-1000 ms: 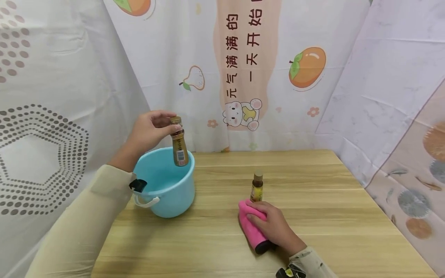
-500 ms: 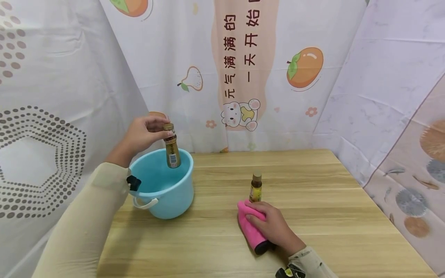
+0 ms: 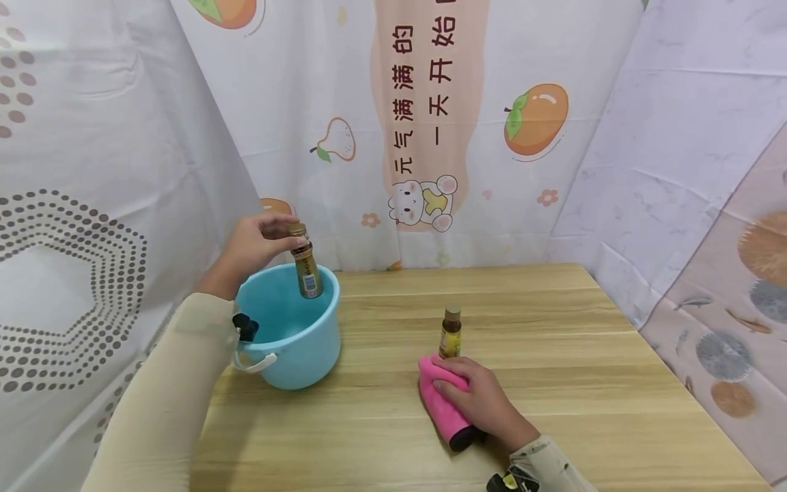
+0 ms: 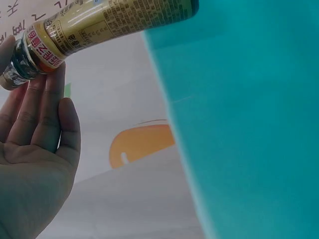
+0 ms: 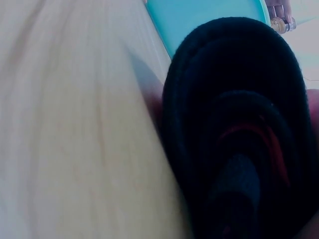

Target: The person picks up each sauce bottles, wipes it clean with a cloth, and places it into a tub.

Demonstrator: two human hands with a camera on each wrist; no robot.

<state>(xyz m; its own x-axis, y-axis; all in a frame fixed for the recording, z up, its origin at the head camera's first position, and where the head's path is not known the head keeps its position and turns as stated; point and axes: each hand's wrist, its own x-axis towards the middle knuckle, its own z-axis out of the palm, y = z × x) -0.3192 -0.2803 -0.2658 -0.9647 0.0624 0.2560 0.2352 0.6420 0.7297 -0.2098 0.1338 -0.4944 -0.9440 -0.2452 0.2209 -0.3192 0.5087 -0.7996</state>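
Observation:
My left hand [image 3: 252, 246] pinches the neck of a glass bottle with a gold label [image 3: 309, 277] between thumb and fingers. The bottle tilts slightly, its base inside the mouth of a light blue bucket [image 3: 310, 355]. In the left wrist view the gold bottle [image 4: 99, 27] lies across the bucket's rim. My right hand [image 3: 488, 396] grips a folded pink cloth with black edging [image 3: 438, 403], which rests on the table. Its dark layered end [image 5: 239, 55] fills much of the right wrist view. Just behind it stands a small brown bottle with a yellow label [image 3: 451, 339], its base hidden.
The bucket stands at the left on a wooden table [image 3: 369, 437], its white handle [image 3: 258, 364] hanging toward me. A printed curtain [image 3: 295, 82] closes off the back, with more cloth hanging at both sides.
My left hand has lowered the gold-labelled bottle into the bucket's mouth, shifting left and then slightly right. My right hand and the pink cloth stay in place.

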